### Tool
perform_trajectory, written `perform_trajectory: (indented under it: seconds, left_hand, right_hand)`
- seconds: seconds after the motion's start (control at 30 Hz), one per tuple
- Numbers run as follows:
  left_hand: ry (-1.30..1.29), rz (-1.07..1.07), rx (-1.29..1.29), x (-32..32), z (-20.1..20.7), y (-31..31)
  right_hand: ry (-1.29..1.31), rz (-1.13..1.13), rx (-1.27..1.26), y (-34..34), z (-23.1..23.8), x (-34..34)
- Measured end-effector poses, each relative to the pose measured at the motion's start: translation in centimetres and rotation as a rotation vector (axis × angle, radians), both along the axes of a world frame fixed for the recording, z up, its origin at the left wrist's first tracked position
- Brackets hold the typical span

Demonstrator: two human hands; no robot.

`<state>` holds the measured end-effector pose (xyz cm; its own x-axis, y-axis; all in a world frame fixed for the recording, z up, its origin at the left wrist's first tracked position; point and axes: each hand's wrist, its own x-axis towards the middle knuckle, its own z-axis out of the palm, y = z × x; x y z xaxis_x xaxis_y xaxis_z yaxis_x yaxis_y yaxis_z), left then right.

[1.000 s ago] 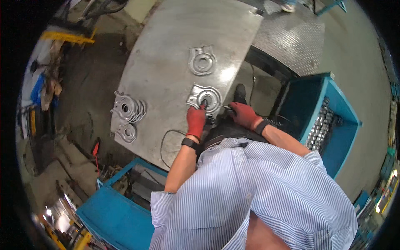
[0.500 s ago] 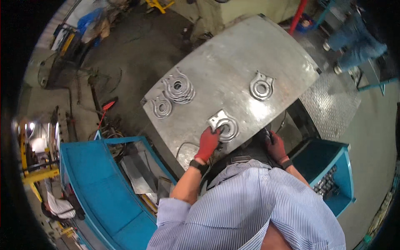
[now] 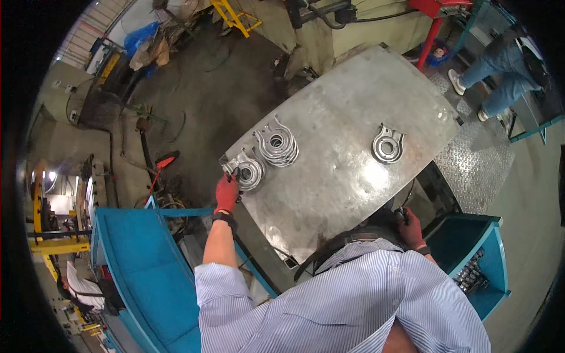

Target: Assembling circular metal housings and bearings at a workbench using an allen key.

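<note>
My left hand, in a red glove, reaches to the left end of the metal table. Its fingers grip the edge of a silver stamped ring plate with a flat lug, which overlaps another such plate there. Right beside it lies a stack of several similar ring plates. One single ring plate rests apart on the right part of the table. Close to my waist, past the table's front edge, my right hand, also red-gloved, is closed around a small dark object I cannot make out.
At my left stands a blue metal frame. To my right is a blue bin with small metal parts inside. Another person in jeans stands beyond the table's right end, near a red post.
My left hand has carried a ring plate from the table's front middle to its left end, onto the plate there. My right hand stays near my waist. The whole view has shifted.
</note>
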<state>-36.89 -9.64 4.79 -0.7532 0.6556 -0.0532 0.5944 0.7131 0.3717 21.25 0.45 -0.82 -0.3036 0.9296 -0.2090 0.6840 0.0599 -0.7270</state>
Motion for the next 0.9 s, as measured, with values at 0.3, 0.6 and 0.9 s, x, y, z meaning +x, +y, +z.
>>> perform_trajectory:
  seconds: [0.3,0.6,0.9]
  left_hand:
    - [0.031,0.012,-0.093,-1.4,-3.4,0.4]
    - [0.197,-0.213,-0.032,-0.4,-3.7,0.7]
    - [-0.338,0.057,0.302,-1.6,-7.3,0.2]
  right_hand:
    - [-0.035,-0.008,0.057,-0.3,-1.6,0.8]
    - [-0.092,-0.019,-0.017,0.1,-0.5,0.5]
    - [-0.127,0.005,0.005,0.3,-0.1,0.8]
